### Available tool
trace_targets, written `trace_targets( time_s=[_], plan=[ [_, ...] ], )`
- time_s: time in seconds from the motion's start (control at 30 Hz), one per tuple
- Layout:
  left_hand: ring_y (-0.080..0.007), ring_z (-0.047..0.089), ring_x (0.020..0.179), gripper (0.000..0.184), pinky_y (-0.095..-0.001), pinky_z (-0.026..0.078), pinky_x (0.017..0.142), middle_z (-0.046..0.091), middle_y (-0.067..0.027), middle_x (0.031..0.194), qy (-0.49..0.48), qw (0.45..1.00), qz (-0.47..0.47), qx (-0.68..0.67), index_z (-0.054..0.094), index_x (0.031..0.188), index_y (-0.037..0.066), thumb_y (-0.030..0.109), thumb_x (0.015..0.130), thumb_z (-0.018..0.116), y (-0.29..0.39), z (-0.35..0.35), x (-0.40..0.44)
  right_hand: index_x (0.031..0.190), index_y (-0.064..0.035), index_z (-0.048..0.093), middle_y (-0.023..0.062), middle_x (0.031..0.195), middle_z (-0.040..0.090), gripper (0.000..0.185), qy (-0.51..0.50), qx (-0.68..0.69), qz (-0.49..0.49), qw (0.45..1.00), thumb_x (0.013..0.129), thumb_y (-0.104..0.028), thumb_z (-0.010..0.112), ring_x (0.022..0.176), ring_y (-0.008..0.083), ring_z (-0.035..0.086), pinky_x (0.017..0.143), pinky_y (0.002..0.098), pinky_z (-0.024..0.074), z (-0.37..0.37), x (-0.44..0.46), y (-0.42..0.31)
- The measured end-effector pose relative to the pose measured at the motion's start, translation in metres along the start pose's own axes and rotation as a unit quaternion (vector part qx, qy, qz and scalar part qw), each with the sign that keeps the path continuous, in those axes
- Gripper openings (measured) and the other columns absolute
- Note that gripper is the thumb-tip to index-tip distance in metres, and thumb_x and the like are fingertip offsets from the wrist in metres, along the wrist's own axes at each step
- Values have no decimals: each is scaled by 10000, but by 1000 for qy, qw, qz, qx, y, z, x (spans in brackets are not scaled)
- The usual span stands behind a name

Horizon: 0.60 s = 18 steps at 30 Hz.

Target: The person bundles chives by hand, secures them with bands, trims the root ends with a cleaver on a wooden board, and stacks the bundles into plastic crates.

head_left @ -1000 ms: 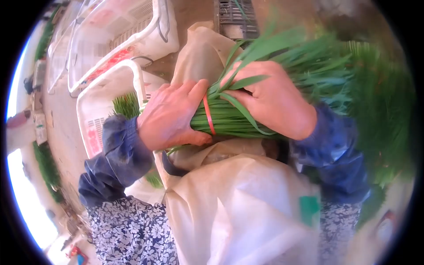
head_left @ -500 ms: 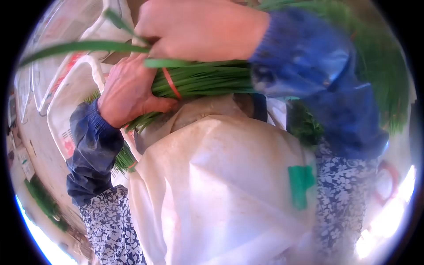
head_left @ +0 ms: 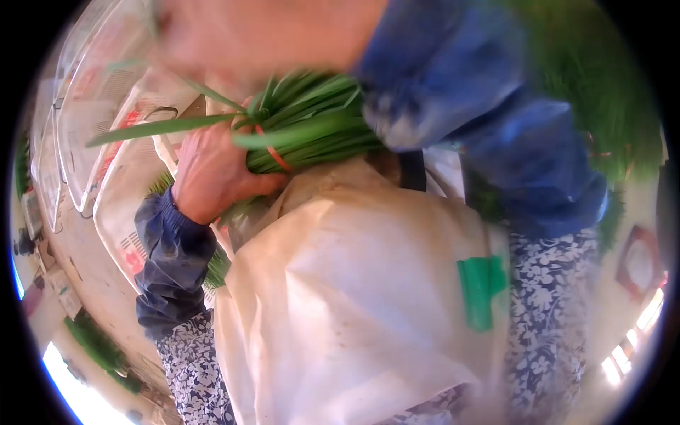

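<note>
My left hand [head_left: 216,170] is wrapped round one end of a bundle of garlic chives [head_left: 322,117], its thumb along the near side. A red rubber band [head_left: 274,150] circles the bundle just beyond that thumb. Several loose green blades stick out leftward over the left hand. Above the bundle, my right hand [head_left: 265,35] is smeared by motion, with its fingers at the top left of the view; whether they hold a blade is unclear. Its blue sleeve [head_left: 453,78] hides the bundle's right end.
A pale apron [head_left: 354,283] with green tape [head_left: 479,294] covers my lap. White plastic baskets [head_left: 117,212] stand at the left, with more chives by my left forearm. A large mass of chives [head_left: 602,92] lies at the upper right. Another green bundle [head_left: 103,347] lies lower left.
My right hand has moved up and left, away from the bundle. The cut or leaf tips near the band now show more. My left hand keeps its hold.
</note>
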State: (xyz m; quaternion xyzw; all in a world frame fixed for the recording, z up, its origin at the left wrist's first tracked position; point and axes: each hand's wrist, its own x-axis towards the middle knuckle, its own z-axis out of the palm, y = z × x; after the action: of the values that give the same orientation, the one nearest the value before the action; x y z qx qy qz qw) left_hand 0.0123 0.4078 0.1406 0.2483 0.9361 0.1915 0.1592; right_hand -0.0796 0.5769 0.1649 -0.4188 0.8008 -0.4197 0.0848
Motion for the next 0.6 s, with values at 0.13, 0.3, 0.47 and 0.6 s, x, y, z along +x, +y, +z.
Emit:
trace_targets(
  time_s=[0.13, 0.3, 0.47, 0.6],
  plan=[
    [-376, 620, 916, 764, -453, 486, 772, 625, -188, 992, 83, 996, 11, 34, 562, 1215, -9, 321, 591, 853, 4, -1, -2, 1029, 31, 628, 135, 794, 590, 320, 106, 411, 53, 904, 877, -249, 598, 700, 286, 565, 628, 401, 463, -82, -25, 23],
    [-353, 595, 939, 808, -445, 466, 817, 597, -163, 981, 96, 994, 0, 61, 537, 1218, -25, 332, 566, 855, 5, -15, -10, 1197, 62, 552, 54, 774, 518, 407, 166, 743, -20, 648, 984, -286, 556, 624, 204, 477, 535, 342, 408, -171, -71, 82],
    [-292, 577, 920, 812, -400, 439, 814, 572, -113, 985, 124, 971, 40, 200, 513, 1237, -16, 319, 583, 858, 14, -41, 0, 1023, 7, 627, 53, 726, 593, 316, 314, 382, 101, 863, 1021, -288, 512, 584, 144, 516, 529, 290, 410, -87, -97, 24],
    [-269, 557, 940, 825, -379, 429, 809, 570, -94, 994, 101, 967, 27, 233, 502, 1278, -13, 286, 592, 849, 9, -28, 13, 871, -10, 636, 86, 756, 623, 106, 75, 102, 35, 991, 881, -115, 649, 598, 163, 547, 533, 274, 405, -71, -103, -25]
  ],
)
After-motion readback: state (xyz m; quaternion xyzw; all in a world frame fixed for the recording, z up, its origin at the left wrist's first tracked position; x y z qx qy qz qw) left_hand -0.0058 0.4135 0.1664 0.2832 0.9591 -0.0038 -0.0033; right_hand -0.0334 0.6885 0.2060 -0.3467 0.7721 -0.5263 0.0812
